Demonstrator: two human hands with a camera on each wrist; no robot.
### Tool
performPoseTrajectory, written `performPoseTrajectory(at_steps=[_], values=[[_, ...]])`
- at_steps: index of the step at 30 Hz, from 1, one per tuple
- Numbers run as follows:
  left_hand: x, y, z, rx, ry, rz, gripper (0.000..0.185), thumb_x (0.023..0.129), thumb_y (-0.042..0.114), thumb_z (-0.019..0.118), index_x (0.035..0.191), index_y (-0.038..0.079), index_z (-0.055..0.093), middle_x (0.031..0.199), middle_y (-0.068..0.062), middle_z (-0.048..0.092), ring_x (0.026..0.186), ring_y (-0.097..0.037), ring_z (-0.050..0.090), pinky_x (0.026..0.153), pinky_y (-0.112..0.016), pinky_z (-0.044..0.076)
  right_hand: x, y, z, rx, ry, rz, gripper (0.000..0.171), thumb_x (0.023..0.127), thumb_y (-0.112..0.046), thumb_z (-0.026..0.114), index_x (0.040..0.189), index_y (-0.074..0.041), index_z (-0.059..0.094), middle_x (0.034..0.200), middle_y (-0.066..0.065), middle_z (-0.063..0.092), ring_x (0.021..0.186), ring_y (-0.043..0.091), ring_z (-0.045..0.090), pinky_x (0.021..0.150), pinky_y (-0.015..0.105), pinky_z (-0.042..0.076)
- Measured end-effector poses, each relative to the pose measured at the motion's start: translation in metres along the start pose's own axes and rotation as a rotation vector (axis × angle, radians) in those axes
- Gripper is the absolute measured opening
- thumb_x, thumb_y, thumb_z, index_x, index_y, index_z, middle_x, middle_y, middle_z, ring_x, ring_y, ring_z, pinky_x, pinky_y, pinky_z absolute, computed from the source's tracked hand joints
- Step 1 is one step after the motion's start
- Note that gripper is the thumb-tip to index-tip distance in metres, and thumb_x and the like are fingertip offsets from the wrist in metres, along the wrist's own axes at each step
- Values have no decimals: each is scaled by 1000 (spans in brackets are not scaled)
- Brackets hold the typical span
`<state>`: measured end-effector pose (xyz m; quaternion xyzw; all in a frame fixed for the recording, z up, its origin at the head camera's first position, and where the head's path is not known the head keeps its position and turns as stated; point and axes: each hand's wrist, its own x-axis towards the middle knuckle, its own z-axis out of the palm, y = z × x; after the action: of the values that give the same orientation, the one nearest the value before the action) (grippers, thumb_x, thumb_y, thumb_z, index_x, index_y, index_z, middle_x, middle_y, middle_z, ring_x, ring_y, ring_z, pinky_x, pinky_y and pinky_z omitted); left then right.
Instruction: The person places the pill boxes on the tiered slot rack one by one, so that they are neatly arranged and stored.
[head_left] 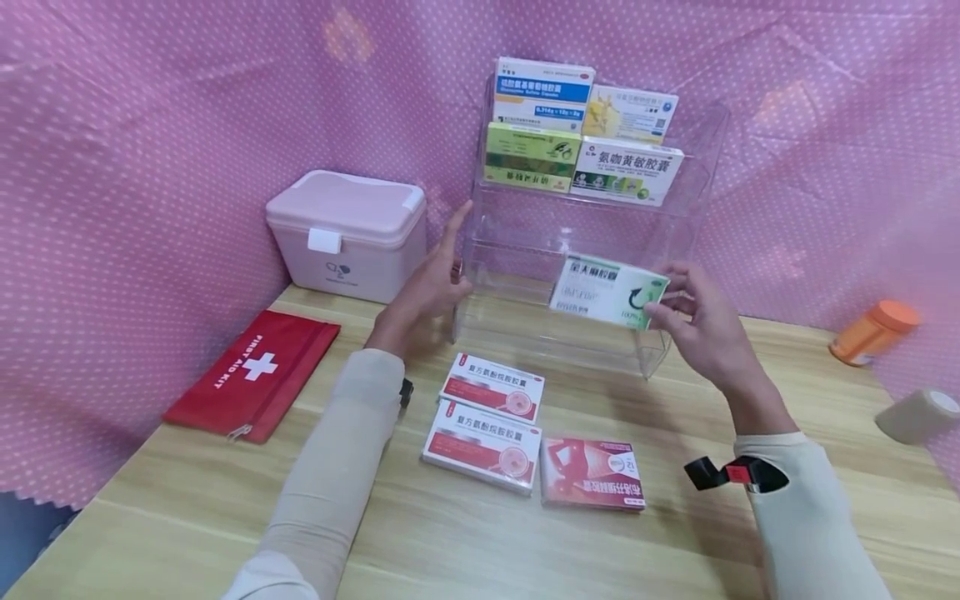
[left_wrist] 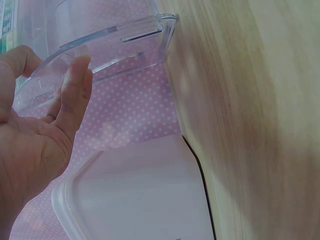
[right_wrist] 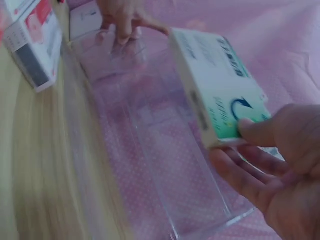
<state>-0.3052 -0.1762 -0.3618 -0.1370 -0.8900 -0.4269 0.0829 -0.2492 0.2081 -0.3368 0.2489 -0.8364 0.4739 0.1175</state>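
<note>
A white-and-green medicine box (head_left: 609, 292) is pinched at its right end between the thumb and fingers of my right hand (head_left: 701, 325). It is held tilted in front of the lower tier of a clear acrylic display rack (head_left: 525, 225); the right wrist view shows the box (right_wrist: 217, 82) off the table. My left hand (head_left: 431, 287) is at the rack's left side, its index finger stretched upward. In the left wrist view, the left hand's fingers (left_wrist: 75, 95) lie against the rack's clear side panel (left_wrist: 115, 37), straight rather than curled.
Medicine boxes fill the rack's upper tiers, including a green box (head_left: 531, 157). Before the rack lie two red-and-white boxes (head_left: 483, 446) and a red box (head_left: 592, 473). A lidded case (head_left: 348, 233) and red first aid pouch (head_left: 255, 375) are left; an orange bottle (head_left: 873, 333) is right.
</note>
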Motion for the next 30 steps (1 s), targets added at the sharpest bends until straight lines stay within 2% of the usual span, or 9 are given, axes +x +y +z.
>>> performPoseTrajectory(at_steps=[3, 6, 9, 12, 17, 21, 24, 27, 30], values=[[1, 0, 3, -10, 5, -5, 127, 93, -6, 65, 158, 72, -11, 142, -20, 56, 89, -26, 56, 70, -35, 54, 13, -3, 3, -25, 112, -6, 46, 100, 9, 63, 144, 4, 49, 118, 17, 62, 96, -3, 67, 79, 12, 60], [2, 0, 4, -21, 12, -7, 127, 93, -6, 65, 158, 72, -10, 156, -20, 48, 88, -26, 56, 69, -36, 54, 29, -6, 5, -68, 213, -9, 48, 99, 8, 65, 144, 3, 51, 121, 20, 66, 100, 4, 66, 83, 10, 58], [2, 1, 5, -25, 6, 0, 124, 93, -5, 65, 162, 67, -9, 152, -21, 52, 91, -27, 56, 71, -36, 54, 46, -7, 4, -147, 309, -9, 48, 98, 7, 66, 144, 1, 53, 127, 23, 70, 107, 19, 70, 87, 11, 57], [2, 0, 5, -22, 3, 13, 124, 92, -6, 65, 165, 62, -8, 150, -19, 51, 94, -27, 56, 72, -36, 54, 63, -8, 0, -219, 378, -37, 45, 98, 8, 64, 141, 1, 54, 131, 24, 70, 113, 34, 72, 95, 23, 61], [2, 0, 2, 3, 16, 25, 126, 91, -9, 64, 163, 65, -9, 150, -19, 51, 95, -27, 55, 74, -36, 54, 86, -7, -5, -342, 441, -127, 41, 96, 15, 57, 136, 6, 55, 127, 30, 63, 110, 43, 69, 99, 51, 62], [2, 2, 2, 11, 4, 31, 126, 92, -7, 64, 160, 70, -11, 137, -19, 56, 94, -26, 55, 73, -37, 53, 93, -8, -6, -463, 422, -90, 42, 99, 11, 57, 139, 2, 55, 125, 31, 58, 111, 47, 67, 97, 57, 60], [2, 2, 2, 8, 4, 20, 126, 92, -6, 65, 161, 68, -10, 135, -20, 57, 90, -27, 55, 71, -37, 53, 95, -9, -1, -513, 331, -21, 42, 105, 3, 55, 146, -6, 52, 129, 27, 55, 115, 49, 66, 99, 59, 59], [0, 2, 2, 8, 11, 5, 126, 92, -7, 66, 163, 65, -9, 142, -19, 55, 87, -27, 55, 69, -37, 54, 98, -7, 8, -533, 235, 41, 41, 109, -4, 51, 150, -11, 49, 135, 25, 54, 121, 50, 64, 102, 61, 57], [0, 1, 3, 10, 14, -5, 127, 92, -7, 66, 162, 67, -10, 132, -19, 58, 85, -26, 54, 68, -36, 54, 101, -3, 20, -531, 172, 91, 44, 110, -7, 50, 153, -10, 48, 145, 26, 56, 129, 49, 61, 109, 62, 52]])
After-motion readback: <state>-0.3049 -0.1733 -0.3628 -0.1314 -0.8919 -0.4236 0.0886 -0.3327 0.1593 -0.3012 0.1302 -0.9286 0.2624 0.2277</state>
